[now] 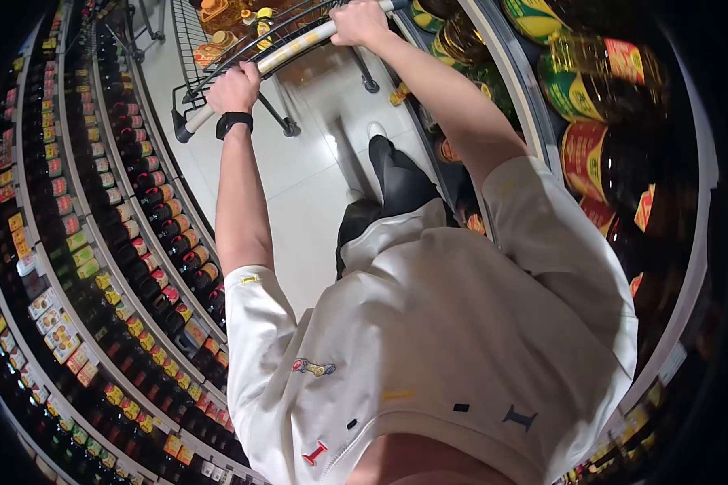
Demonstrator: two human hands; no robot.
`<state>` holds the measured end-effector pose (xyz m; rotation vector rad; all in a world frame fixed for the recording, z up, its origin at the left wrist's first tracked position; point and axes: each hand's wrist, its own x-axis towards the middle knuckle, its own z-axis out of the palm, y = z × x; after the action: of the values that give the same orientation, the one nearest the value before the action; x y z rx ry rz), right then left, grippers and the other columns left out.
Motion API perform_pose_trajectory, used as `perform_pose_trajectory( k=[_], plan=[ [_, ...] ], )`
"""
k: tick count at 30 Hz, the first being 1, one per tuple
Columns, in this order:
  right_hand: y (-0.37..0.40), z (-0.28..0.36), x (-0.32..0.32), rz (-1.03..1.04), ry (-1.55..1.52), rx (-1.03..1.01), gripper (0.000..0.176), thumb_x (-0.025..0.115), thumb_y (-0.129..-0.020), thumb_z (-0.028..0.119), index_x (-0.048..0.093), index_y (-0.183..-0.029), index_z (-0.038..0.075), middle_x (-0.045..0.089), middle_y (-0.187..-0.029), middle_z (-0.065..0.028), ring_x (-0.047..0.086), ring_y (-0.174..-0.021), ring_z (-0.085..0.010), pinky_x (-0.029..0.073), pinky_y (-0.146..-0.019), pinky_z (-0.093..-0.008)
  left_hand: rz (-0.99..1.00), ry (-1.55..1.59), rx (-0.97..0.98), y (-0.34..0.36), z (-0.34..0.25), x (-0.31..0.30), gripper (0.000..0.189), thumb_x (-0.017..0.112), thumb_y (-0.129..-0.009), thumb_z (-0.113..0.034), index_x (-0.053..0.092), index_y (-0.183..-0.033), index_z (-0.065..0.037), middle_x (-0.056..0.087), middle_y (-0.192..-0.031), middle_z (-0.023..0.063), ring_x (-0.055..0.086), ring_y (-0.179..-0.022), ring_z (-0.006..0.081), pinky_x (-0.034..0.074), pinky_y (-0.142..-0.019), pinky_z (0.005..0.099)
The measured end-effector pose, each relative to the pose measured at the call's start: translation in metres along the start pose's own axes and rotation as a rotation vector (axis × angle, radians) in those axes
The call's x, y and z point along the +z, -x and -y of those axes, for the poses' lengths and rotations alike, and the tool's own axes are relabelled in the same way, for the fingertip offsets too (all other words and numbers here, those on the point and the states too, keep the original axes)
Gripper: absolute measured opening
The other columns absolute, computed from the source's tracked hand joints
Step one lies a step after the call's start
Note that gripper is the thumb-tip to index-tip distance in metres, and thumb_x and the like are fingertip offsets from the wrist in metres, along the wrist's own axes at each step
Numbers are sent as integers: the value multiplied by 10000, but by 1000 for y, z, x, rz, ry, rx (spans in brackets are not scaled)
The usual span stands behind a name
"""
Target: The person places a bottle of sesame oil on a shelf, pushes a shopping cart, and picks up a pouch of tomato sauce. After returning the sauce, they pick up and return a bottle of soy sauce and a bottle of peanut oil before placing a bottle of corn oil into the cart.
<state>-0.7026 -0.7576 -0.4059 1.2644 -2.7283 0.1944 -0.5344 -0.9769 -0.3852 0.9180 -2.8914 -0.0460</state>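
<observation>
White shirt (429, 339) fills the bottom of view, nearest the lens. Dark trousers (396, 182) and one pale shoe (376, 129) show beyond it on the tiled floor (299, 178).

Aisle: narrow. Left shelf (182, 194) is packed with rows of small dark bottles (170, 218) and yellow price tags. Right shelf (526, 81) carries larger jugs (578, 89) with green and red labels, close by my right arm.

Cart (188, 32): straight ahead, wire basket, a few orange and yellow packs (218, 40) inside; I cannot tell what they are.

Handle (295, 47): pale bar running across my front. In view its long axis slants from lower left to upper right, so the left end sits nearer me than the right.

Left hand (234, 87): clenched over the handle near its left end, knuckles up, black watch (234, 124) at the wrist. Arm nearly straight. This is the nearer hand.

Right hand (358, 23): also wrapped round the handle, toward the right end, at the top edge of view and farther out. Arm stretched long, passing just beside the right shelf.

Both hands grip the same bar, well apart, with bare handle between them.
</observation>
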Motion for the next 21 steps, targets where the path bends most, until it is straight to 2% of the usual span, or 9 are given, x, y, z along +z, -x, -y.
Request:
perform_pose_trajectory(
  k=[6, 8, 9, 16, 21],
  plan=[
    [89, 38, -27, 80, 37, 143, 241, 728, -604, 381, 686, -719, 174, 683, -697, -67, 674, -707, -253, 500, -705, -397, -33, 56, -8, 89, 3, -1, 531, 396, -886, -426, 773, -826, -56, 703, -789, 236, 698, -764, 429, 544, -712, 490],
    [119, 45, -30, 66, 133, 36, 331, 644, -766, 405, 700, -929, 122, 728, -883, -82, 697, -885, -245, 512, -821, -374, -19, 70, -2, 120, 3, -6, 524, 402, -880, -419, 772, -816, -53, 701, -779, 239, 700, -752, 421, 548, -698, 483],
    [133, 51, -32, 94, 139, 69, 397, 731, -715, 439, 725, -986, 150, 744, -935, -80, 706, -942, -235, 505, -873, -378, -36, 52, -9, 135, 3, -6, 516, 411, -874, -414, 771, -804, -50, 698, -769, 241, 701, -738, 414, 548, -679, 476],
    [233, 80, -49, 113, 100, 53, 359, 727, -707, 437, 731, -912, 143, 746, -917, -83, 716, -889, -236, 503, -873, -364, -64, 49, -21, 243, 8, -13, 490, 428, -870, -399, 761, -780, -51, 700, -752, 227, 696, -714, 411, 542, -663, 479],
    [309, 96, -59, -11, 61, 1, 315, 710, -712, 393, 733, -886, 131, 745, -887, -89, 715, -881, -238, 507, -843, -371, -71, -22, -22, 316, 8, -21, 489, 417, -889, -414, 765, -805, -81, 704, -763, 219, 699, -729, 402, 545, -678, 483]
  ],
)
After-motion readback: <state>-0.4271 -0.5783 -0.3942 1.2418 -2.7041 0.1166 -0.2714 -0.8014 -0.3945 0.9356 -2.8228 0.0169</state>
